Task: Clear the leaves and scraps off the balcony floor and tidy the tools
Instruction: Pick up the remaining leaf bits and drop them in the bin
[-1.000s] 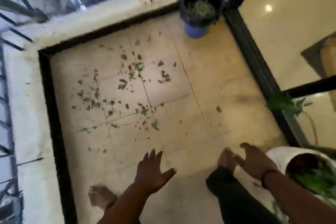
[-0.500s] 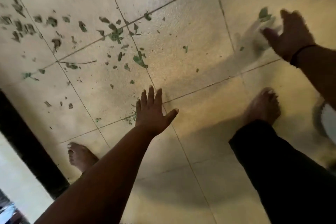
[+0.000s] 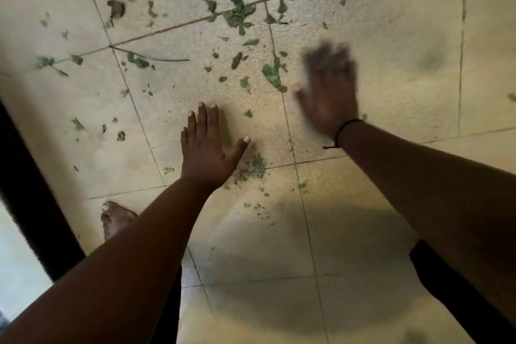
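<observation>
Green leaf scraps point(image 3: 238, 15) lie scattered over the beige floor tiles point(image 3: 391, 50), mostly in the upper left and centre. A thin twig point(image 3: 150, 57) lies on the tiles at the left. My left hand point(image 3: 208, 145) is stretched out flat over the floor with fingers straight and thumb spread, holding nothing. A small heap of fine leaf bits point(image 3: 252, 169) sits just right of its thumb. My right hand point(image 3: 328, 95) is blurred from motion, fingers spread, low over the tiles next to a larger leaf point(image 3: 272, 75). It holds nothing.
A black floor border point(image 3: 30, 190) runs down the left side with a pale ledge point(image 3: 16, 268) beyond it. My bare left foot point(image 3: 114, 218) stands near that border. Dark trouser legs point(image 3: 452, 296) show at the bottom.
The view has dropped closer to the floor. My right hand swept from the far right toward the centre, near the leaves. My left hand stays spread flat.
</observation>
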`<state>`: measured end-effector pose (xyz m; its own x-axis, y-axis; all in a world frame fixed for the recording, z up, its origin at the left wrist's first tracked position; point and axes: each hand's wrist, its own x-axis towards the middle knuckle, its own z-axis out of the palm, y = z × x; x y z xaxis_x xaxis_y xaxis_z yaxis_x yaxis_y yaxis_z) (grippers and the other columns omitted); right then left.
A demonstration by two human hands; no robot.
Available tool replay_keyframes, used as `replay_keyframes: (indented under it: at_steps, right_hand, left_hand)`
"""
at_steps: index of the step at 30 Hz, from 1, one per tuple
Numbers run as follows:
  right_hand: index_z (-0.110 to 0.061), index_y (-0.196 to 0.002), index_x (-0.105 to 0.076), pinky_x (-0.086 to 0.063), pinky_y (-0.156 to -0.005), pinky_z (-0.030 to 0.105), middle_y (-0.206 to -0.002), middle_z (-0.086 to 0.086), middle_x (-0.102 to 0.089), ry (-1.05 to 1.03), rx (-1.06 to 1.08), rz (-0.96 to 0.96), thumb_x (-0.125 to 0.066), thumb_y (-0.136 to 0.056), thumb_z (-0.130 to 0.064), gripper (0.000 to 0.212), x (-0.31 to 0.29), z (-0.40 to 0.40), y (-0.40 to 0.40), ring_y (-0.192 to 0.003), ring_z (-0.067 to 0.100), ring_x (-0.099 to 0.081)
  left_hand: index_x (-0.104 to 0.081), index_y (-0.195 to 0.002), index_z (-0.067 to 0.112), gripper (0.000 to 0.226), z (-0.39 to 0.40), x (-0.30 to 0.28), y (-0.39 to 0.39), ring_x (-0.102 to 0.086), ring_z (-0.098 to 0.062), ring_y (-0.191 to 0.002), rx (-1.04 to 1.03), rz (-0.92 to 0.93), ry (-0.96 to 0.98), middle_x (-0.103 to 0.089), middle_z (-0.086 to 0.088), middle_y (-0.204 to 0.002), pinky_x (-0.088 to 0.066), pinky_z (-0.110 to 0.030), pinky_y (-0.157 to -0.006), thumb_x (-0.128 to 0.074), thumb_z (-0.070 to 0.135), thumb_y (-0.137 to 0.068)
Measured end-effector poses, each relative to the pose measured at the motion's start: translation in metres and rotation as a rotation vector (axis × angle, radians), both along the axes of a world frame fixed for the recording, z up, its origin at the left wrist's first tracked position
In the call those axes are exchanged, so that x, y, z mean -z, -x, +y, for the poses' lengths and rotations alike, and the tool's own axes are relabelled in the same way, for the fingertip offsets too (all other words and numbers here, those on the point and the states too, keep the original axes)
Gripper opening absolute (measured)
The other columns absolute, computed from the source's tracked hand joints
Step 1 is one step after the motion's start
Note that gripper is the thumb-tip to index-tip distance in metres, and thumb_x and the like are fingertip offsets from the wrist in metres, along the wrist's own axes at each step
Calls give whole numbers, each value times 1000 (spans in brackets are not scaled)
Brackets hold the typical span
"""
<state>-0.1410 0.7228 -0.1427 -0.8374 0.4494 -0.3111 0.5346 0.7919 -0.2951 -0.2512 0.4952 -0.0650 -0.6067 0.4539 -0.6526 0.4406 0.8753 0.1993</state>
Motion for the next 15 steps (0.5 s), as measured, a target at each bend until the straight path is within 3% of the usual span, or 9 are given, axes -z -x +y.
replay_keyframes:
  at_steps: [2,4,7,10,11,13,14,15]
  right_hand:
    - [-16,-154,-23,-9,-119,51,-160,19,-13,209,-189,17,-21,-97,-55,69,-16,-46,25,-146,43,-8]
    - [-17,-153,-25,-11,-119,47,-160,18,-15,185,-162,77,-32,-96,-46,64,-25,-55,26,-147,39,-11]
    - [-10,-150,-27,-16,-118,50,-157,23,-19,147,-125,96,-37,-96,-38,62,-33,-100,-34,-145,41,-16]
    - [-12,-146,-32,-32,-111,51,-149,15,-36,179,-646,110,-44,-91,-34,60,-32,-162,-131,-137,38,-35]
    - [-14,-149,-28,-33,-112,48,-151,8,-33,209,-808,107,-47,-92,-33,62,-29,-179,-158,-141,34,-30]
    - [-11,-154,-13,-23,-119,41,-160,5,-13,207,-1003,141,-39,-99,-30,64,-17,-210,-187,-149,31,-2]
    - [-11,-153,-15,-12,-122,40,-163,6,-5,172,-1039,156,-37,-100,-31,61,-7,-219,-187,-149,29,3]
    - [-14,-151,-26,-6,-122,41,-162,5,-10,153,-1094,145,-43,-97,-36,61,4,-221,-176,-149,28,-4]
  left_hand:
    - [-4,-157,17,92,-10,-3,4,9,-25,-151,-36,6,-40,7,-6,-165,3,-43,-120,-29,71,-87]
    - [-7,-157,18,88,-22,-5,9,6,-25,-151,-79,6,-65,4,-6,-165,1,-45,-122,-30,68,-89]
    - [-11,-157,17,88,-47,-1,19,2,-27,-152,-98,39,-75,-1,-7,-165,-4,-47,-122,-26,69,-88]
    - [-13,-157,15,84,-80,8,28,0,-29,-151,-40,56,-60,-4,-9,-165,-5,-49,-122,-27,66,-91]
    - [-13,-157,15,82,-89,11,29,1,-28,-151,-34,55,-53,-3,-9,-165,-3,-48,-121,-29,64,-92]
    - [-12,-157,15,82,-108,18,30,1,-28,-151,-36,58,-42,-3,-9,-165,-1,-48,-121,-30,63,-93]
    - [-12,-157,14,83,-117,20,29,0,-30,-151,-32,61,-41,-3,-10,-165,-2,-49,-120,-29,63,-92]
    - [-13,-157,13,84,-126,23,27,-1,-31,-151,-26,61,-43,-4,-11,-164,-2,-50,-120,-29,64,-91]
